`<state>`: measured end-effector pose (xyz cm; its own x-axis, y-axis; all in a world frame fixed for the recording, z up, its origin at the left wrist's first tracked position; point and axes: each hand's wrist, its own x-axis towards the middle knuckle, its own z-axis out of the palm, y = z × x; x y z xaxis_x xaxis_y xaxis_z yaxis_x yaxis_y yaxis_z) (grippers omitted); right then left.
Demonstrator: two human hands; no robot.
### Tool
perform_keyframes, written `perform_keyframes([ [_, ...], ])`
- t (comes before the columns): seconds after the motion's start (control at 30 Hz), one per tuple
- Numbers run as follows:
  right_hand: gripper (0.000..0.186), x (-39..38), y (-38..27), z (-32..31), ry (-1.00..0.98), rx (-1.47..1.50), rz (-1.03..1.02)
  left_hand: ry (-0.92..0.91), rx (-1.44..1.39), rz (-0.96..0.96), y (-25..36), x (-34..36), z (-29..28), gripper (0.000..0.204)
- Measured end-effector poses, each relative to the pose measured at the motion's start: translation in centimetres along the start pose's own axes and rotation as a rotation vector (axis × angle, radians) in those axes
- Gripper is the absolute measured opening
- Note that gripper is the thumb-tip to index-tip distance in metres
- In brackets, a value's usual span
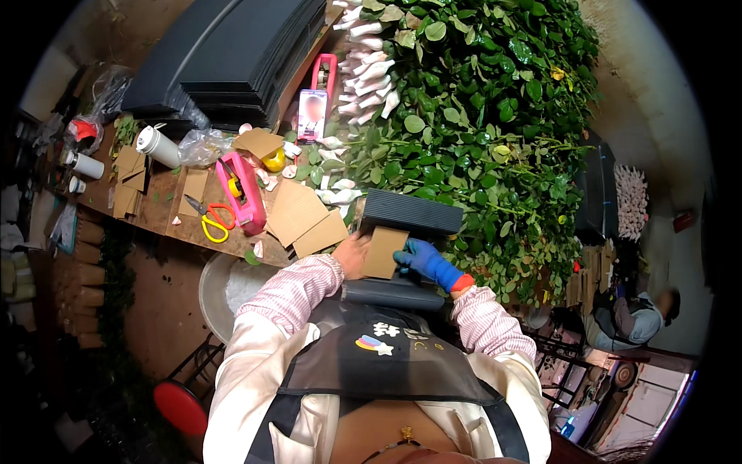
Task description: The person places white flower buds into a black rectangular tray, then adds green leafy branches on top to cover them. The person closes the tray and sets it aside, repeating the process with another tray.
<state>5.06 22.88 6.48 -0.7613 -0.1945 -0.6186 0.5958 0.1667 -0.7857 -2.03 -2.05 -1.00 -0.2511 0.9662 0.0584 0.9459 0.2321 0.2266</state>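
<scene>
In front of my chest is a small rectangle of brown cardboard, lying against a dark ribbed corrugated sheet that is folded or curved, with its lower flap near my apron. My bare left hand grips the cardboard's left edge, its fingertips partly hidden. A blue glove covers my right hand, whose fingers are closed on the cardboard's right edge. Just left of my left hand, loose cardboard pieces overlap on the table. White-wrapped flower heads lie just beyond.
Leafy stems heap up to the right. Pink tape dispensers, scissors, a phone and a white bottle stand or lie left. Dark sheets are stacked behind. A bucket and red stool are below; another person is far right.
</scene>
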Motion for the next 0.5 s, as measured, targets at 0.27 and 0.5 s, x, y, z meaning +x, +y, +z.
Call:
perform_keyframes([
  [0.27, 0.03, 5.0, 2.6, 1.0, -0.033, -0.08, 0.218, 0.167, -0.098, -0.07, -2.5, -5.0, -4.6, 0.061],
  [0.5, 0.047, 4.7, 3.7, 1.8, 0.192, -0.882, -0.061, 0.119, -0.323, -0.088, 0.3, -0.8, -1.7, 0.023],
])
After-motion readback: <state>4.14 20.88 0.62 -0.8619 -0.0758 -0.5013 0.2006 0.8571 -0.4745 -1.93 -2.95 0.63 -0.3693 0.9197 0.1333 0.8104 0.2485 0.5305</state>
